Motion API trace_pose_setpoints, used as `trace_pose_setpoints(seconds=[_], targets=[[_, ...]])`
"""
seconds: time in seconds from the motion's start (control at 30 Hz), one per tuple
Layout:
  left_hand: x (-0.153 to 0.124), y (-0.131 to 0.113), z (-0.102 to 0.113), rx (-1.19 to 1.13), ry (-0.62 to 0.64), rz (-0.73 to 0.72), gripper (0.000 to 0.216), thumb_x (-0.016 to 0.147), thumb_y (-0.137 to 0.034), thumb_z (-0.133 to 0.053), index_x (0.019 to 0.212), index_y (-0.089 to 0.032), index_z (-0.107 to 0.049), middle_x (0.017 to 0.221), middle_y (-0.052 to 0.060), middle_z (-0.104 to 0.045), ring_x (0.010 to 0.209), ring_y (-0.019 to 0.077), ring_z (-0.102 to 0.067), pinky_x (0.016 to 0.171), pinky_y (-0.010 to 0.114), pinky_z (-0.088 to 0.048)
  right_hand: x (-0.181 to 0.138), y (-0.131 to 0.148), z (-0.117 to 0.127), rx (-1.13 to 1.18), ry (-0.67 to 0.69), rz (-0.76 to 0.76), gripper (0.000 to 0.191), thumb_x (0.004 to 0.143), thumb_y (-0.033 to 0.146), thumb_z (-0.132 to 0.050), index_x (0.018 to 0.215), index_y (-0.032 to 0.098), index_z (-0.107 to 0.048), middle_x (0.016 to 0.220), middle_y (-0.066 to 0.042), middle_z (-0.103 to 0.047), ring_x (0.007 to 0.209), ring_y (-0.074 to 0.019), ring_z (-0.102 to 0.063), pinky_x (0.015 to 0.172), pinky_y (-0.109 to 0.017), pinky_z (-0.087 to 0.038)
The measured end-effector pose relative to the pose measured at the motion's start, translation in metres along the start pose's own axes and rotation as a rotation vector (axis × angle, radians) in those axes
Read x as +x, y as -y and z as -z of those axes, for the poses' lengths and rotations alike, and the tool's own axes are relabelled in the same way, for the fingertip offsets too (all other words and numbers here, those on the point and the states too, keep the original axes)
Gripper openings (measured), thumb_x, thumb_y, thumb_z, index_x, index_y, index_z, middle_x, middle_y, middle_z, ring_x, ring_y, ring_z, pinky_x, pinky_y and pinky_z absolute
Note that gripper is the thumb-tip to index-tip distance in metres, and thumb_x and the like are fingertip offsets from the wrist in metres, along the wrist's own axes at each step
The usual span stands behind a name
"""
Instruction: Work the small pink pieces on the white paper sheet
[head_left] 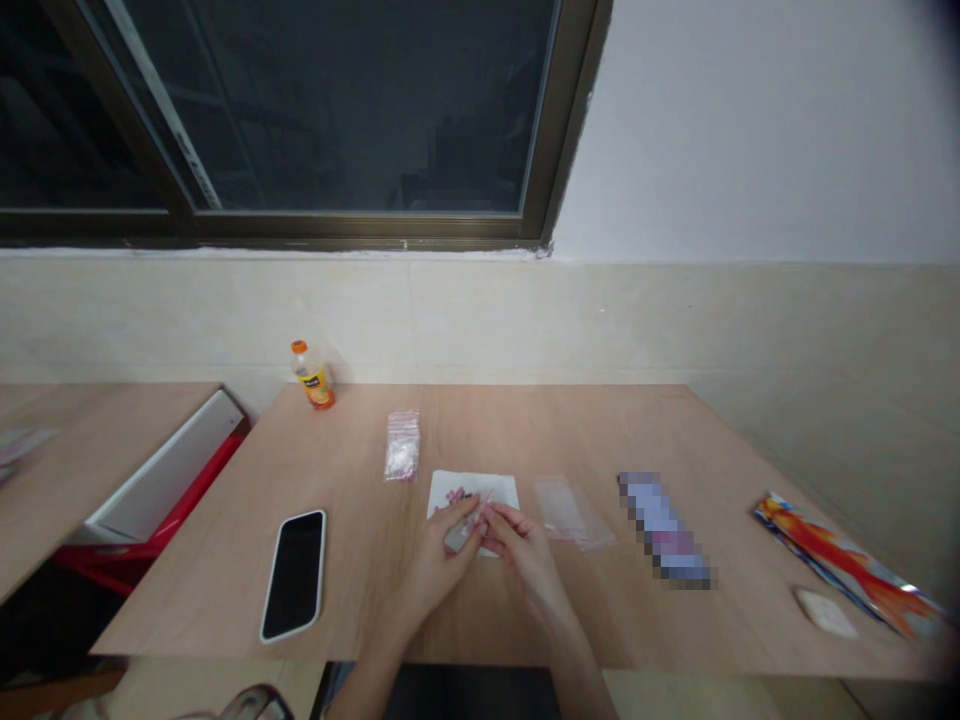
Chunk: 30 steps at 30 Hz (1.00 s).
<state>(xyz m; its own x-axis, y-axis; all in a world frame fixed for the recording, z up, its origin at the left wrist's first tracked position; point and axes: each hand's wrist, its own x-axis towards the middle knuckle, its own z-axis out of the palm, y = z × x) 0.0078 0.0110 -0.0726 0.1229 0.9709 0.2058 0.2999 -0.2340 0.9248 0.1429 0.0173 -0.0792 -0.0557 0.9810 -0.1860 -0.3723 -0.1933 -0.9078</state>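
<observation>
Both hands meet over a white sheet (495, 488) with small pink pieces on it, lying on the wooden table (375, 600). My left hand (439, 560) is closed round a small grey object (456, 538). My right hand (525, 550) pinches something thin and pinkish at its fingertips, right beside the left hand's fingers. What that thin thing is I cannot make out.
A black phone in a white case (295, 573) lies to the left. A small clear zip bag (403, 446) and an orange-capped bottle (313, 376) sit further back. An empty clear bag (566, 510), a blurred-out strip (666, 530), a colourful packet (847, 562) and a white oval item (825, 612) lie to the right.
</observation>
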Motion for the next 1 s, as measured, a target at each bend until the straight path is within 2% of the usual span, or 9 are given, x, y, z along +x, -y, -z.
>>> trace_pose_setpoints(seconds=[0.17,0.33,0.5,0.63,0.73,0.83,0.93,1.0], targets=[[-0.002,-0.001,0.007,0.004,0.058,-0.02,0.033,0.084,-0.028,-0.056,0.117,-0.025,-0.063,0.119,0.007,-0.065,0.112,0.0236,-0.059,0.101,0.041,-0.043,-0.004,0.003,0.0,0.019,0.069,-0.03,0.031,0.063,0.043,-0.076,0.08,0.018,-0.072,0.086,-0.008,-0.072,0.078,-0.022,-0.067,0.072,-0.037,-0.056],[-0.002,-0.009,0.01,-0.057,0.047,0.0,0.028,0.086,-0.03,-0.054,0.11,-0.024,-0.067,0.116,0.007,-0.066,0.111,0.0237,-0.059,0.101,0.041,-0.042,0.002,0.0,0.001,-0.039,0.095,-0.005,0.029,0.065,0.044,-0.074,0.078,0.018,-0.073,0.086,-0.007,-0.072,0.079,-0.0209,-0.066,0.074,-0.035,-0.055],[-0.003,-0.008,0.013,-0.13,0.007,0.072,0.03,0.089,-0.034,-0.048,0.102,-0.02,-0.071,0.105,0.009,-0.071,0.101,0.0248,-0.064,0.09,0.038,-0.049,0.002,0.008,-0.006,-0.099,0.094,0.02,0.026,0.065,0.042,-0.075,0.074,0.018,-0.072,0.079,-0.005,-0.071,0.076,-0.0188,-0.065,0.073,-0.03,-0.053],[-0.005,-0.003,0.014,-0.043,-0.057,0.072,0.027,0.087,-0.034,-0.051,0.1,-0.02,-0.071,0.101,0.008,-0.072,0.095,0.0241,-0.066,0.083,0.034,-0.052,0.0,0.01,-0.014,-0.11,0.088,0.057,0.029,0.062,0.045,-0.076,0.069,0.018,-0.069,0.073,-0.004,-0.069,0.072,-0.0187,-0.064,0.067,-0.03,-0.053],[-0.006,-0.002,0.014,0.073,-0.153,0.062,0.026,0.087,-0.033,-0.051,0.096,-0.019,-0.071,0.099,0.008,-0.072,0.09,0.0231,-0.067,0.079,0.033,-0.053,-0.001,0.001,-0.019,-0.129,0.053,0.086,0.029,0.062,0.045,-0.075,0.065,0.018,-0.064,0.07,-0.002,-0.066,0.07,-0.0178,-0.062,0.064,-0.029,-0.053],[-0.006,-0.002,0.015,0.157,-0.234,0.077,0.026,0.087,-0.032,-0.051,0.096,-0.017,-0.07,0.095,0.009,-0.073,0.087,0.0227,-0.068,0.073,0.031,-0.055,-0.003,-0.011,-0.024,-0.18,-0.009,0.145,0.026,0.068,0.041,-0.07,0.063,0.018,-0.058,0.064,0.001,-0.059,0.063,-0.0148,-0.058,0.059,-0.026,-0.05],[-0.006,-0.003,0.015,0.216,-0.255,0.041,0.023,0.086,-0.031,-0.053,0.097,-0.019,-0.07,0.094,0.008,-0.074,0.086,0.0223,-0.069,0.073,0.032,-0.056,-0.005,-0.016,-0.027,-0.301,-0.163,0.304,0.023,0.073,0.035,-0.065,0.063,0.02,-0.051,0.062,0.004,-0.052,0.06,-0.0127,-0.053,0.054,-0.023,-0.047],[-0.006,-0.005,0.013,0.248,-0.246,-0.013,0.022,0.086,-0.029,-0.053,0.097,-0.02,-0.07,0.096,0.007,-0.074,0.088,0.0219,-0.069,0.077,0.033,-0.056,-0.006,-0.013,-0.028,-0.41,-0.229,0.404,0.018,0.076,0.032,-0.061,0.065,0.02,-0.052,0.067,0.002,-0.053,0.064,-0.0137,-0.055,0.055,-0.023,-0.047]])
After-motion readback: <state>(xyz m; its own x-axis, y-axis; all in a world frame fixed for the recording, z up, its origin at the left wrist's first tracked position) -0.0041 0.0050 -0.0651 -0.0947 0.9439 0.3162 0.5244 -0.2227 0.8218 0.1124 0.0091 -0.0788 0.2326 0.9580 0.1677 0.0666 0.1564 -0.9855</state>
